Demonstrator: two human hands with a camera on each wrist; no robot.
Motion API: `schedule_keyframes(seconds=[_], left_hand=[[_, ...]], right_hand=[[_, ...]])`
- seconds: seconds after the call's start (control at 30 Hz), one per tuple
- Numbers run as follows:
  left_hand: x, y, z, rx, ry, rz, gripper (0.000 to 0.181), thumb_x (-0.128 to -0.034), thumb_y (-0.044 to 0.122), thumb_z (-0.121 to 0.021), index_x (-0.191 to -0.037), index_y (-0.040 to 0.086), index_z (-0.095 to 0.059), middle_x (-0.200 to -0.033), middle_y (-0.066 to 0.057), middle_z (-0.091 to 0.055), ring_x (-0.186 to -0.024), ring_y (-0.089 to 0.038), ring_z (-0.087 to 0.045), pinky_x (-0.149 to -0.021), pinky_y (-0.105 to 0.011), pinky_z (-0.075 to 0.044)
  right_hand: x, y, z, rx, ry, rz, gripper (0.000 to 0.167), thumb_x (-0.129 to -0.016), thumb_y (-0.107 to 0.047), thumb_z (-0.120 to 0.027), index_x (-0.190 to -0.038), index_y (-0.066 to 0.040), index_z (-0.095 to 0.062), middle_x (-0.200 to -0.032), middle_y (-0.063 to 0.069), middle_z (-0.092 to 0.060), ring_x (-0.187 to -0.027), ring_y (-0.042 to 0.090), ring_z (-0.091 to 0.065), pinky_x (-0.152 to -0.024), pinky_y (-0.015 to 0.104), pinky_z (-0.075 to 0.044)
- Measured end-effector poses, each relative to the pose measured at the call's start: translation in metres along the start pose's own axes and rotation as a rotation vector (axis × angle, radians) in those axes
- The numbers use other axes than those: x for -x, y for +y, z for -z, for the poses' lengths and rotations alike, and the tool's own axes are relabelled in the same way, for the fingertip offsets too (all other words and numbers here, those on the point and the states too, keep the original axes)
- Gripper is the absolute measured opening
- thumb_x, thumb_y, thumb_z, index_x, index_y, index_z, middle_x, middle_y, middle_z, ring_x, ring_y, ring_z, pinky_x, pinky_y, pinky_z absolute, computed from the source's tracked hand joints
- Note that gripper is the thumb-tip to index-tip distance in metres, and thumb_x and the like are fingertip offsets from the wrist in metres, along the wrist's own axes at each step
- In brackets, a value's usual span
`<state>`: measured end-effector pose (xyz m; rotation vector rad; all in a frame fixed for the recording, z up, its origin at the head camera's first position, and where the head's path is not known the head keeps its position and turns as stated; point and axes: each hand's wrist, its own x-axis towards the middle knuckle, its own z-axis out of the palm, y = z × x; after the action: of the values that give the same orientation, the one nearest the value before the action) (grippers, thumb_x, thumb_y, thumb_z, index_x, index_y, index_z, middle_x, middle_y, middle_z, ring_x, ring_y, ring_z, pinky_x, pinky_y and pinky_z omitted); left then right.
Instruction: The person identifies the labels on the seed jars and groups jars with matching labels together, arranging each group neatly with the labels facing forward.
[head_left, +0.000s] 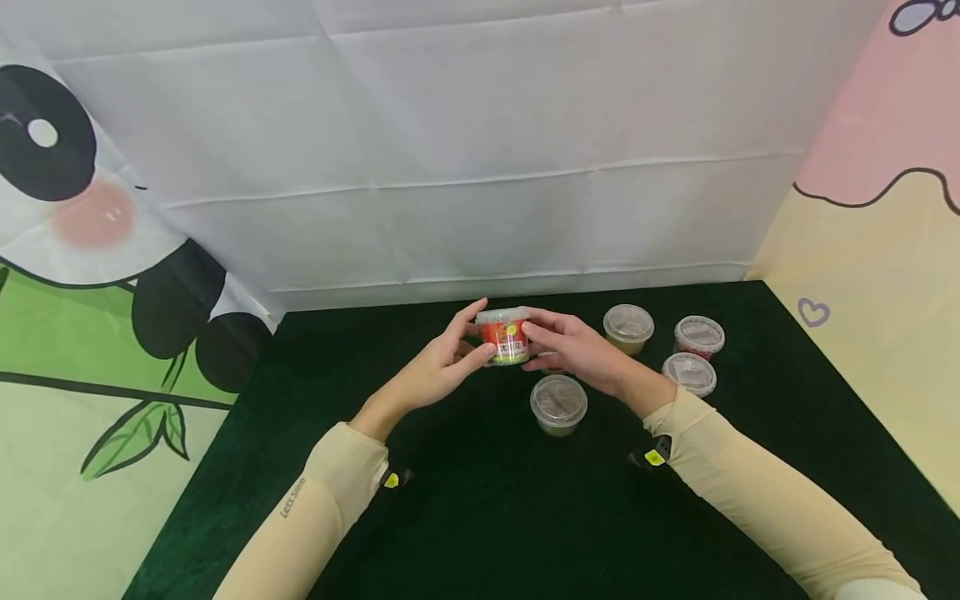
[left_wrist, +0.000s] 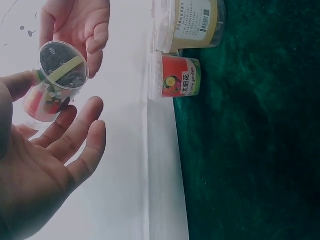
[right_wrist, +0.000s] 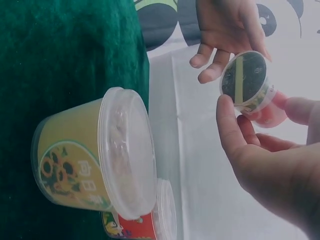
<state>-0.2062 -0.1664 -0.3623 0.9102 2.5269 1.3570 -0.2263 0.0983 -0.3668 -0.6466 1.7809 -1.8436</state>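
Both hands hold a small red cup with a clear lid (head_left: pixel 504 337) above the dark green cloth. The left hand (head_left: pixel 438 358) grips its left side with thumb and fingers; the right hand (head_left: pixel 577 350) pinches its right side. In the left wrist view the cup (left_wrist: pixel 47 102) is tilted, its dark end with a pale strip facing the camera, and the left hand (left_wrist: pixel 45 160) has its thumb on it. The right wrist view shows the right hand (right_wrist: pixel 270 160) with thumb and fingertips round the cup (right_wrist: pixel 267 112).
A lidded tub (head_left: pixel 558 404) stands just below the right hand, with another cup partly hidden behind that hand. Farther right are a yellowish tub (head_left: pixel 628 327), a red cup (head_left: pixel 700 335) and a lidded tub (head_left: pixel 689 373) near the right sleeve. A white cloth wall (head_left: pixel 487 225) rises behind.
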Motion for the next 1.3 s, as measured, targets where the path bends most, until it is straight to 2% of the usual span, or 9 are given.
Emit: schedule_keyframes(seconds=[0.33,0.53,0.77,0.93,1.1,1.3], left_hand=[[0.011,-0.006,0.005,-0.012,-0.002,0.024,0.07,-0.1075,0.03,-0.052,-0.163,0.031,-0.009,-0.142,-0.015,-0.048,-0.11,-0.024,-0.063,-0.092,-0.043,-0.054],[0.016,-0.005,0.009,-0.014,-0.02,0.063,0.071,-0.1073,0.031,-0.053,-0.163,0.033,-0.01,-0.143,-0.016,-0.048,-0.114,-0.028,-0.061,-0.093,-0.046,-0.054],[0.019,-0.008,0.012,-0.018,-0.035,0.068,0.071,-0.107,0.029,-0.054,-0.163,0.033,-0.01,-0.147,-0.015,-0.045,-0.12,-0.032,-0.057,-0.094,-0.05,-0.053],[0.024,-0.014,0.012,-0.029,-0.017,0.05,0.074,-0.1061,0.026,-0.056,-0.163,0.029,-0.01,-0.15,-0.014,-0.043,-0.121,-0.03,-0.057,-0.092,-0.047,-0.054],[0.023,-0.02,0.012,-0.017,0.022,0.041,0.078,-0.1043,0.023,-0.06,-0.164,0.023,-0.011,-0.148,-0.015,-0.047,-0.116,-0.028,-0.063,-0.089,-0.043,-0.056],[0.021,-0.025,0.015,-0.065,0.057,0.049,0.068,-0.103,0.021,-0.063,-0.16,0.012,-0.026,-0.143,-0.018,-0.052,-0.111,-0.03,-0.067,-0.089,-0.044,-0.057]], right_hand=[[-0.006,0.0,-0.009,0.011,-0.021,-0.009,0.05,-0.111,-0.024,-0.043,-0.156,-0.005,-0.033,-0.14,0.019,-0.048,-0.116,0.03,-0.057,-0.101,0.044,-0.052],[-0.007,0.001,-0.011,0.045,-0.046,-0.019,0.052,-0.111,-0.024,-0.044,-0.158,-0.006,-0.03,-0.145,0.02,-0.046,-0.123,0.034,-0.055,-0.102,0.046,-0.05],[-0.007,0.001,-0.016,0.06,-0.045,-0.044,0.055,-0.11,-0.022,-0.045,-0.16,-0.007,-0.026,-0.149,0.021,-0.044,-0.129,0.038,-0.053,-0.103,0.046,-0.05],[-0.008,0.001,-0.02,0.065,-0.041,-0.052,0.057,-0.11,-0.021,-0.048,-0.16,-0.007,-0.025,-0.152,0.02,-0.042,-0.132,0.037,-0.051,-0.103,0.047,-0.049],[-0.01,0.003,-0.021,0.069,-0.034,-0.062,0.059,-0.108,-0.017,-0.05,-0.161,-0.01,-0.025,-0.155,0.018,-0.037,-0.136,0.038,-0.048,-0.104,0.048,-0.048],[-0.019,0.004,-0.027,0.061,-0.029,-0.07,0.062,-0.108,-0.015,-0.05,-0.162,-0.01,-0.02,-0.161,0.017,-0.03,-0.141,0.037,-0.042,-0.104,0.047,-0.049]])
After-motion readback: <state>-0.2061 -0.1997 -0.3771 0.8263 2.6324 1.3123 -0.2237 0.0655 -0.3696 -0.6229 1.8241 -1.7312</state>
